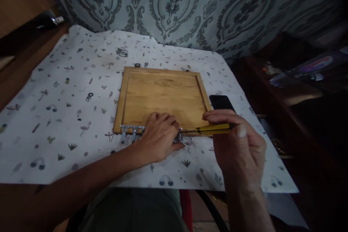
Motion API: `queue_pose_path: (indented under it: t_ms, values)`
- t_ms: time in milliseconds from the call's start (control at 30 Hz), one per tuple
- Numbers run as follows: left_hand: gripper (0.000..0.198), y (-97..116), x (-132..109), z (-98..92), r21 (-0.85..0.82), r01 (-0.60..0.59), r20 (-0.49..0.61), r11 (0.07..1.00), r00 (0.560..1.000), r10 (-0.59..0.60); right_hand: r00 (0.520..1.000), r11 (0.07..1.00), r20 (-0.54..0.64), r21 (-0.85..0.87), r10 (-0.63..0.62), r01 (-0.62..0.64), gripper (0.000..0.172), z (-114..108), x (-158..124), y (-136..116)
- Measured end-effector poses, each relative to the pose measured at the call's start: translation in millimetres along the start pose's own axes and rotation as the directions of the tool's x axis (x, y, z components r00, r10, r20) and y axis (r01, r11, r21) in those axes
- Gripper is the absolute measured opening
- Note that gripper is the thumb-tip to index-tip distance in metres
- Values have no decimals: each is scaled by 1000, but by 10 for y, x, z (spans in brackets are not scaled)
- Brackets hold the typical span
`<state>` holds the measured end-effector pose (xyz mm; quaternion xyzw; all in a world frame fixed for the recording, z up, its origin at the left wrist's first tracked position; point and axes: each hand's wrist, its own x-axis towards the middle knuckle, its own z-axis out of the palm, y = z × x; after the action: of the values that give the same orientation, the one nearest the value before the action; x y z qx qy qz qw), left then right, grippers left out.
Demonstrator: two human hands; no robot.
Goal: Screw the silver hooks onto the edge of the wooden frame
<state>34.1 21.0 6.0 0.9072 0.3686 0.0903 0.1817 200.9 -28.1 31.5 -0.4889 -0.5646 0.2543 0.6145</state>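
A shallow wooden panel with a raised frame point(163, 96) lies flat on a patterned white sheet point(67, 116). A metal hook rail point(130, 130) runs along its near edge. My left hand point(160, 136) lies palm down on the rail's right part, fingers curled over the panel's edge. My right hand point(239, 145) is closed round a yellow-handled screwdriver point(213, 129), held level with its dark shaft pointing left toward the rail end beside my left hand.
A black phone point(221, 102) lies just right of the panel. A dark wooden shelf point(285, 90) with small items stands to the right. A patterned wall point(176, 3) rises behind, and a dark object point(32, 25) lies at the far left.
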Motion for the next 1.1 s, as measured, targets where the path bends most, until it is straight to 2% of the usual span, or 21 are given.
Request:
queue_pose_path:
  t_ms: [133, 233, 333, 533, 600, 733, 867, 967, 1100]
  values:
    - [40, 5, 6, -9, -1, 5, 21, 1000, 1000, -5, 982, 999, 189, 36, 19, -26, 27, -126, 137, 28]
    - [40, 13, 17, -12, -5, 14, 19, 1000, 1000, -14, 958, 995, 283, 96, -34, 7, 28, -125, 305, 53]
    - [39, 19, 24, -13, -15, 24, 23, 1000, 999, -24, 958, 994, 273, 91, -89, 66, 28, -85, 394, 80]
    - [39, 20, 17, -15, -6, 12, 15, 1000, 1000, -12, 993, 994, 89, 87, -76, 68, 27, -34, 314, 86]
    - [39, 18, 11, -12, 3, 11, 9, 1000, 1000, -11, 994, 995, 104, 98, -35, 25, 29, -38, 294, 58]
    - [40, 8, 3, 0, 16, 1, 3, 1000, 1000, -1, 968, 988, 247, 134, 35, -70, 30, -102, 278, -3]
    - [39, -1, 1, 7, 13, -9, 1, 1000, 1000, 9, 948, 996, 318, 79, 8, -35, 40, -213, 235, -38]
    - [39, 1, 2, -3, 4, -4, 16, 1000, 1000, 4, 932, 998, 360, -41, -37, 56, 32, -243, 221, -97]
    - [41, 11, 8, -30, -1, 12, 51, 1000, 999, -12, 882, 964, 468, -210, -48, 164, 27, -225, 278, -242]
